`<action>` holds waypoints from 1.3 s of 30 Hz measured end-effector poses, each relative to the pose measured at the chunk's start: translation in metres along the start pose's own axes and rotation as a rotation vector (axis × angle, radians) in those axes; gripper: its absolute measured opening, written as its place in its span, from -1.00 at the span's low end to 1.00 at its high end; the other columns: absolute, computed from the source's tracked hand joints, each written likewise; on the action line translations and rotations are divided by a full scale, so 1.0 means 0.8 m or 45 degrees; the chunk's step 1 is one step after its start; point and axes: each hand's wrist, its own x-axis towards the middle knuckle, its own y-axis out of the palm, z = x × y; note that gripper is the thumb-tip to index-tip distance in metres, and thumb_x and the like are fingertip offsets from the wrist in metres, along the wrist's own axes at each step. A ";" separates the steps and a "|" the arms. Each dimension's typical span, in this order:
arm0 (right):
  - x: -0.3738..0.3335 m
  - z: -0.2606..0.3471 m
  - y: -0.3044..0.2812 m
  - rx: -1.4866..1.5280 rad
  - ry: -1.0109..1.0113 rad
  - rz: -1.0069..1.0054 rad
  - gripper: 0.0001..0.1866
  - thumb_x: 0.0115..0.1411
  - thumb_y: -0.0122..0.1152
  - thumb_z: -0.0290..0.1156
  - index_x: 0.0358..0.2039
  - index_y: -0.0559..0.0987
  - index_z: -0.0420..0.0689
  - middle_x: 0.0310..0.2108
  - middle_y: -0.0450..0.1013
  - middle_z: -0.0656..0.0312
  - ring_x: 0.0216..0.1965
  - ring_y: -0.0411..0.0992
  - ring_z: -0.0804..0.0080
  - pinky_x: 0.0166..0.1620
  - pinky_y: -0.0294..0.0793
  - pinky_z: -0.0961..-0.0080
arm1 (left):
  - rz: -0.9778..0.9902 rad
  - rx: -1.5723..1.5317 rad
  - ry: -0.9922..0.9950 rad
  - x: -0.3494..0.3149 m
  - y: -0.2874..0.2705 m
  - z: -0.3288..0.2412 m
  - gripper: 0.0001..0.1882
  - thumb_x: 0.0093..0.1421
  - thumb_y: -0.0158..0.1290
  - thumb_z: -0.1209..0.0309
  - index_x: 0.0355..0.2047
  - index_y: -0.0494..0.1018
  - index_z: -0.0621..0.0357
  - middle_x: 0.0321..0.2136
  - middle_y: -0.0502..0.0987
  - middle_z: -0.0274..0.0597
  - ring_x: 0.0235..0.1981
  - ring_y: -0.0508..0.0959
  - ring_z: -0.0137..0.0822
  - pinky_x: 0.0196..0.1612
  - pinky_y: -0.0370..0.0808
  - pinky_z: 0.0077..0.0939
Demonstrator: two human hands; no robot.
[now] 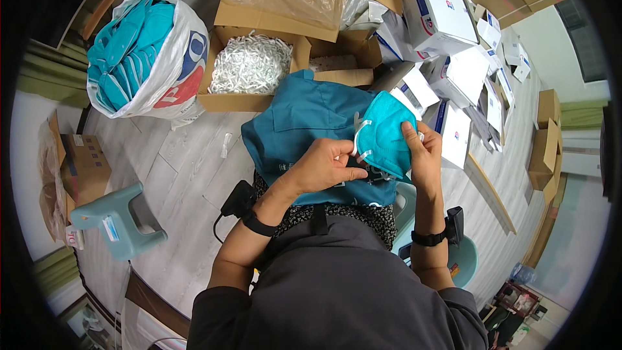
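A teal cup-shaped face mask is held up over my lap, with short white strap pieces along its left edge. My right hand grips its right side, thumb on the front. At the left edge my left hand is closed in a pinch on the mask's white strap. Beneath both hands a dark teal cloth apron with a pocket is spread over my knees. Beyond the apron stands an open cardboard box filled with white strap pieces.
A large white sack full of teal masks stands at the far left. White boxes are piled at the far right. A light blue stool is on the left floor, and a light blue tub sits by my right elbow.
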 end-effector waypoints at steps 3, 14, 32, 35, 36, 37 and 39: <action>0.001 0.004 0.000 0.027 0.033 0.015 -0.73 0.27 0.13 -0.32 -0.45 0.56 -0.26 -0.62 0.33 0.52 -0.60 0.14 0.82 -0.55 0.08 0.76 | -0.024 -0.136 -0.055 -0.005 0.000 0.004 -0.82 0.05 0.27 0.42 -0.39 0.53 0.25 -0.71 0.20 -0.63 -0.63 0.10 -0.74 -0.58 0.06 -0.74; 0.010 -0.009 -0.028 0.123 0.149 0.091 -0.73 0.28 0.11 -0.27 -0.42 0.56 -0.23 -0.56 0.43 0.45 -0.58 0.29 0.78 -0.50 0.26 0.78 | -0.174 -0.892 0.508 -0.065 -0.086 -0.024 -0.79 0.05 0.23 0.37 -0.57 0.50 0.26 -0.66 0.44 -0.29 -0.63 0.38 -0.44 -0.53 0.27 -0.57; 0.006 0.000 0.021 -0.731 -0.174 0.044 -0.61 0.11 0.30 -0.28 -0.07 0.50 -0.14 -0.69 0.23 0.39 -0.60 0.19 0.68 -0.54 0.20 0.67 | -0.143 -0.900 -0.097 -0.044 -0.058 -0.040 -0.58 0.37 -0.20 0.25 -0.43 0.46 0.36 -0.80 0.05 -0.55 -0.76 -0.01 -0.66 -0.65 -0.07 -0.67; -0.003 0.027 0.055 -0.306 -0.141 0.474 -0.52 0.04 0.33 -0.40 0.02 0.47 -0.06 -0.61 0.29 0.38 -0.58 0.23 0.67 -0.51 0.25 0.65 | -0.079 -0.800 -0.195 -0.042 -0.052 -0.040 -0.55 0.37 -0.23 0.24 -0.46 0.45 0.38 -0.83 0.05 -0.55 -0.79 0.00 -0.64 -0.68 -0.08 -0.67; -0.003 0.031 0.067 -0.233 -0.109 0.585 -0.53 0.04 0.30 -0.42 0.01 0.47 -0.07 -0.57 0.32 0.37 -0.56 0.25 0.68 -0.49 0.28 0.64 | -0.054 -0.786 -0.200 -0.040 -0.050 -0.040 -0.48 0.37 -0.25 0.16 -0.45 0.45 0.41 -0.83 0.07 -0.54 -0.80 0.01 -0.64 -0.69 -0.08 -0.66; -0.003 0.035 0.075 -0.249 -0.140 0.663 -0.54 0.05 0.25 -0.44 0.01 0.47 -0.10 -0.55 0.36 0.32 -0.55 0.27 0.66 -0.47 0.29 0.63 | -0.050 -0.777 -0.207 -0.039 -0.049 -0.037 -0.48 0.37 -0.25 0.16 -0.45 0.45 0.41 -0.83 0.07 -0.54 -0.80 0.01 -0.64 -0.69 -0.08 -0.66; 0.003 0.013 0.093 -0.147 -0.187 0.750 -0.55 0.11 0.18 -0.51 0.07 0.45 -0.10 -0.56 0.37 0.41 -0.52 0.26 0.76 -0.48 0.21 0.74 | 0.044 -0.890 -0.215 -0.041 -0.047 -0.033 -0.46 0.39 -0.29 0.12 -0.44 0.48 0.34 -0.81 0.19 -0.49 -0.75 0.05 -0.68 -0.67 -0.04 -0.72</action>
